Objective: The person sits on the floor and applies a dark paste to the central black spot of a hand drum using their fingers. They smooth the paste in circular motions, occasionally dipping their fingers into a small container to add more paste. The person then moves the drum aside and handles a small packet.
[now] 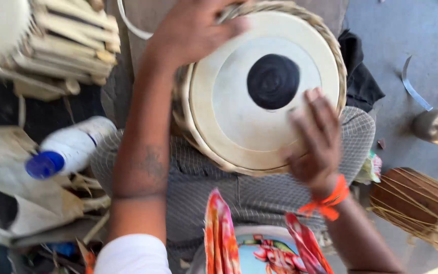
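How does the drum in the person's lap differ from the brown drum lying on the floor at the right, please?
The lap drum faces the camera, showing its pale skin with a black centre spot; the brown drum lies on its side, its head hidden. The left hand grips the lap drum's rim and the right hand rests on its skin; nothing touches the brown drum. Both carry lacing.

Left hand (193,30) clasps the far rim of the drum (259,91), right hand (315,142) rests flat on its skin

White plastic bottle (74,147), blue cap, lies at left.
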